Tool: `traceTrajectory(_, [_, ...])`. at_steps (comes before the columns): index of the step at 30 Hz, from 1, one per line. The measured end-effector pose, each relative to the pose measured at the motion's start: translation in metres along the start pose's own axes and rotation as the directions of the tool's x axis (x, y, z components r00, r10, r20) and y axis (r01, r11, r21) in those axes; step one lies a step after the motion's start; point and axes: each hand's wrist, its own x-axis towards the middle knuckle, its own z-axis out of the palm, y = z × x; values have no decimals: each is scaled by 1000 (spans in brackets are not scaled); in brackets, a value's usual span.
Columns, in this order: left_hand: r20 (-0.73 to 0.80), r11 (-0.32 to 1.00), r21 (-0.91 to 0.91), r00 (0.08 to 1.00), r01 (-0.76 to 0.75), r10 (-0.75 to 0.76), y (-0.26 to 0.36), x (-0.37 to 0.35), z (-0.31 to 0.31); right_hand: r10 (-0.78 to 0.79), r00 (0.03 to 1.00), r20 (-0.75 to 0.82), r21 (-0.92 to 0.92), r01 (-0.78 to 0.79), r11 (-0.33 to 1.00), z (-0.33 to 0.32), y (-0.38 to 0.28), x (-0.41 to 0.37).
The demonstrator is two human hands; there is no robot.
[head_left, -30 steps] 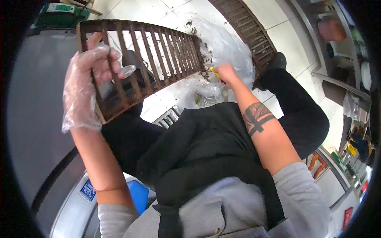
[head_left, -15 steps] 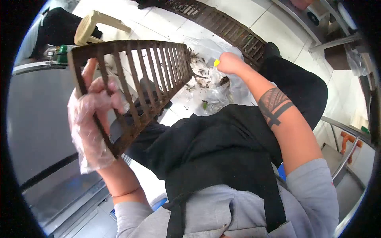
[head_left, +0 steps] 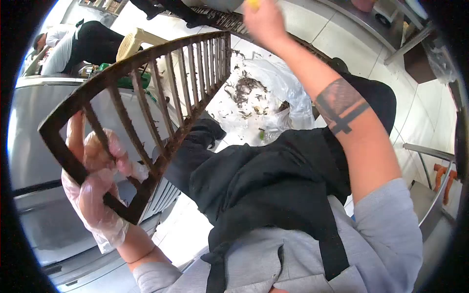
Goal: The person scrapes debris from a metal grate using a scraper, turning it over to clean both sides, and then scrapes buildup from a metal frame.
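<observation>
My left hand [head_left: 102, 180], in a clear plastic glove, grips the near end of a long, dirty brown slatted grate [head_left: 168, 146], its fingers passing between the slats. The grate is tilted up and stretches away from me toward the middle. My bare right hand [head_left: 264, 22] is raised at the top, closed round a small yellow object [head_left: 253, 4] that is mostly hidden. Beyond the grate's far end, dark debris [head_left: 249, 90] lies scattered on a clear plastic sheet [head_left: 295, 88] on the floor.
Another grate [head_left: 227, 20] lies on the tiles at the top. A beige stool [head_left: 131, 43] stands upper left, near a person in dark trousers [head_left: 93, 44] bending over. A metal cabinet [head_left: 34, 127] is at the left, a metal rail [head_left: 430, 152] at the right.
My right hand has moved up and away from the plastic sheet. My left hand and the grate have shifted left and slightly down, showing more debris. More of the other person is visible.
</observation>
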Motion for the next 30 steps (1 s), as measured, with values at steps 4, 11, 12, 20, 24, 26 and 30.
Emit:
traceTrajectory(4, [72, 996, 74, 996, 51, -57, 2, 6, 13, 212, 949, 235, 65, -233, 970, 9, 12, -42])
traceTrajectory(11, [140, 971, 137, 966, 197, -216, -36, 30, 47, 402, 899, 175, -15, -406, 914, 11, 74, -90])
traceTrajectory(12, [164, 964, 143, 955, 226, -248, -43, 36, 51, 207, 964, 170, -109, -190, 976, 8, 83, -92])
traceTrajectory(20, [316, 913, 171, 857, 370, -407, -113, 101, 80, 538, 141, 831, -514, -177, 840, -18, 99, -138])
traceTrajectory(24, [329, 916, 60, 859, 396, -393, -148, 111, 72, 567, 85, 820, -546, -182, 817, 8, 120, -184])
traceTrajectory(26, [296, 904, 48, 859, 424, -418, -153, 112, 73, 592, 80, 802, -578, -144, 803, 26, 126, -202])
traceTrajectory(30, [196, 900, -3, 883, 436, -427, -155, 108, 67, 578, 343, 741, -518, -256, 816, 90, 164, -263])
